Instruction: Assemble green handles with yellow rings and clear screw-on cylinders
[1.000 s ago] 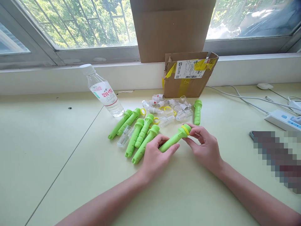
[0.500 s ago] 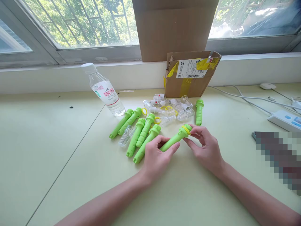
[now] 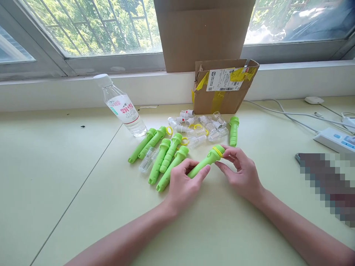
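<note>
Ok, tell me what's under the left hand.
A green tube, gripped by the left hand; its threaded end sticks out with a yellow ring around it. The tube's other end and the table beneath the palm are covered.

A clear, labelled water bottle (image 3: 124, 111) with a white cap (image 3: 102, 79) stands on the bench (image 3: 63, 184). Right of it sits a cardboard box (image 3: 230, 101) with yellow tape (image 3: 217, 101) — behind, window panes (image 3: 94, 31) show trees (image 3: 133, 29). Farther right lie cables (image 3: 294, 113), a white power strip (image 3: 331, 138) and a dark, pixelated object (image 3: 323, 181).
</note>
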A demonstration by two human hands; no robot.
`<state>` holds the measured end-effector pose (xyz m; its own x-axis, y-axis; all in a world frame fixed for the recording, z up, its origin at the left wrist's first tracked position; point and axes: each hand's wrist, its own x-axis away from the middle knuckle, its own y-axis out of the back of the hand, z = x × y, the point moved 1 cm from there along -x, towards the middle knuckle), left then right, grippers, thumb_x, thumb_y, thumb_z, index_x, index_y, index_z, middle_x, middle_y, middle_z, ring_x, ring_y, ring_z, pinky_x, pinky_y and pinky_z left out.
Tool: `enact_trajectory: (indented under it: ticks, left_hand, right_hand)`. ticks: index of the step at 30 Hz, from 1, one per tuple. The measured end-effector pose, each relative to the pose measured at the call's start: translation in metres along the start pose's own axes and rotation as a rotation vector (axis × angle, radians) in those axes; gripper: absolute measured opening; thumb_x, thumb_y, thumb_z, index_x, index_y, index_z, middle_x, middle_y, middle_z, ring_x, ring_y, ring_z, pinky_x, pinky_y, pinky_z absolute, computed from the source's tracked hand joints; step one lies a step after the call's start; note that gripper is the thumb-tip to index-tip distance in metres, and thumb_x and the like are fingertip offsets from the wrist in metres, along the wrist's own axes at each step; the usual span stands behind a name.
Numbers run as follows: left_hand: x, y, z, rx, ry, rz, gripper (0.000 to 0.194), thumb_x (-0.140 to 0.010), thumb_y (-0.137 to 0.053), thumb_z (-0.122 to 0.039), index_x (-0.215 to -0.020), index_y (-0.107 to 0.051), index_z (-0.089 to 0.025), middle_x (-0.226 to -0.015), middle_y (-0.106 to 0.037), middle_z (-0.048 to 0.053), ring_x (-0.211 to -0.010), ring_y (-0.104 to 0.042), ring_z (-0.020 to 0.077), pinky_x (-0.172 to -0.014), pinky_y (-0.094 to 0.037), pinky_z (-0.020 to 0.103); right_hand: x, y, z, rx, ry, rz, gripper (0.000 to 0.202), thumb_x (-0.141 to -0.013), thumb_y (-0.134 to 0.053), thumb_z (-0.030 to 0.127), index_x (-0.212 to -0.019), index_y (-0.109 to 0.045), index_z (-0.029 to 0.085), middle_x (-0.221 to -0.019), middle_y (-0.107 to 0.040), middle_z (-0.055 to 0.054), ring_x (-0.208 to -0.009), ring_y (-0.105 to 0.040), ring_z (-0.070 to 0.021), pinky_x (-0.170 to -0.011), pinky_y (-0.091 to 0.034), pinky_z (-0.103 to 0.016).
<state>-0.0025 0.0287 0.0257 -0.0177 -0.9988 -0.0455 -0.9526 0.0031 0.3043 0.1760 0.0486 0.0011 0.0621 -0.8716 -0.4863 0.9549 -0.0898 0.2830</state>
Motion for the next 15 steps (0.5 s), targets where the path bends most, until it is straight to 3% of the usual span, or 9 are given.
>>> enact_trajectory:
  ticks: [15]
  left_hand:
    - [-0.0005,0.001,0.0,0.047,0.038,0.017,0.028,-0.08,-0.069,-0.045,-0.077,-0.065,-0.018,-0.068,-0.064,0.0,-0.056,-0.055,0.0125,-0.05,-0.042,0.025]
  right_hand:
    - [0.0001,0.0021,0.0009,0.015,0.021,-0.003,0.02,-0.083,-0.065,0.014,-0.098,-0.056,0.025,-0.115,-0.065,-0.005,-0.109,-0.065,-0.023,-0.098,-0.055,-0.047]
